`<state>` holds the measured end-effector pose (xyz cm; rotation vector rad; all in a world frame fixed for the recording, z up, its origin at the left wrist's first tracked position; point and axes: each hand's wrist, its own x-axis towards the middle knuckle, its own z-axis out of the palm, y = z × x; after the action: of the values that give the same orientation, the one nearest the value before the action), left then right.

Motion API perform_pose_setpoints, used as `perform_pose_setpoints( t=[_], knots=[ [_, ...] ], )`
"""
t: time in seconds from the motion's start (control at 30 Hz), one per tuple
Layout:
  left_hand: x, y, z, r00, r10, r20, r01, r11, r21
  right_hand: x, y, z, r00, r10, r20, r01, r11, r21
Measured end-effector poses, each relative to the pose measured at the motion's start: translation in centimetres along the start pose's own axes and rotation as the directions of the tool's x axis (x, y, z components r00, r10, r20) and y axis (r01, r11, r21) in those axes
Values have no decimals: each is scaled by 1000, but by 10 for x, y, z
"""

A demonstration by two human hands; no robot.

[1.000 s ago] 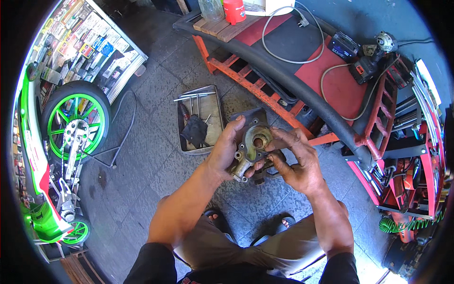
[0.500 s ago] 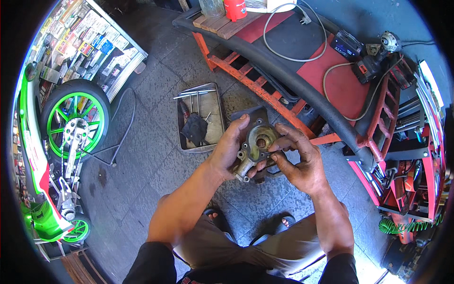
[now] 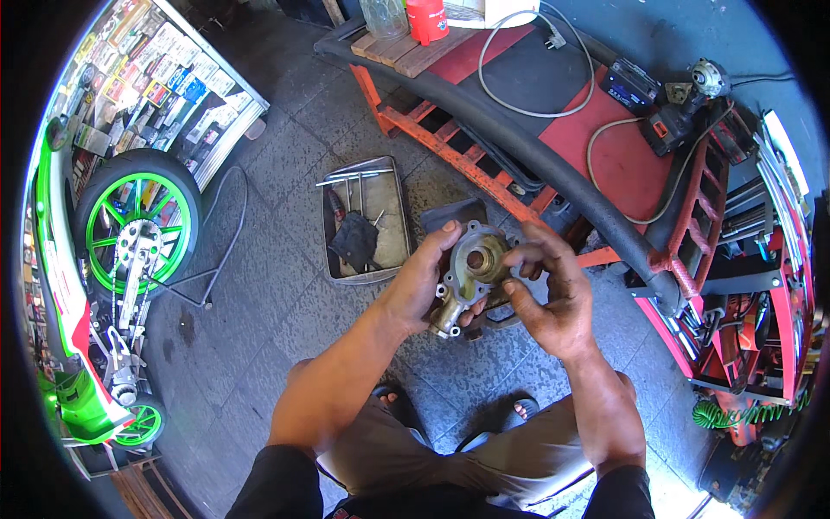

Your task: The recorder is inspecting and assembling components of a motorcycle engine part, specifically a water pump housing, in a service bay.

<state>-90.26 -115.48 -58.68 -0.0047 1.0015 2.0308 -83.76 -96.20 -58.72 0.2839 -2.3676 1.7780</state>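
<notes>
My left hand (image 3: 419, 281) wraps round the left side of a cast metal engine housing (image 3: 468, 283), its thumb along the upper left rim. The housing has a round stepped bore, bolt holes round its edge and a short tubular outlet pointing down. Its open face is turned up toward me. At the right rim is my right hand (image 3: 553, 298), with curled fingers and the thumb close to the bore. Whether a small part sits between those fingertips is hidden. Below the housing, a dark metal piece (image 3: 501, 318) is partly covered by my hands.
On the floor ahead stands a metal tray (image 3: 399, 186) with rods and a dark cloth. A red-and-black workbench (image 3: 519, 130) holds a cable and a cordless impact wrench (image 3: 679, 121). A motorcycle wheel (image 3: 138, 190) is at left, a red tool rack (image 3: 787, 337) at right.
The housing has turned so its bore faces me more fully. My right fingers have shifted slightly right, with more bend in them. The left hand keeps its grip.
</notes>
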Motion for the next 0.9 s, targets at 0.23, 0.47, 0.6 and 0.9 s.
perform_pose_setpoints(
  t=[0.23, 0.47, 0.6, 0.9],
  knots=[
    [-4, 2, 6, 987, 160, 32, -163, 953, 256, 4, 5, 6, 971, 119, -209, -57, 958, 282],
    [-7, -6, 9, 834, 477, 276, -518, 507, 689, 0, -4, 11, 942, 263, -207, -138, 869, 475],
    [-5, -6, 8, 674, 544, 500, -662, 144, 735, -3, -3, 16, 952, 205, -228, -59, 851, 522],
    [-5, -8, 8, 634, 590, 500, -671, 100, 735, -8, -2, 20, 949, 62, -309, 78, 903, 422]
  ],
)
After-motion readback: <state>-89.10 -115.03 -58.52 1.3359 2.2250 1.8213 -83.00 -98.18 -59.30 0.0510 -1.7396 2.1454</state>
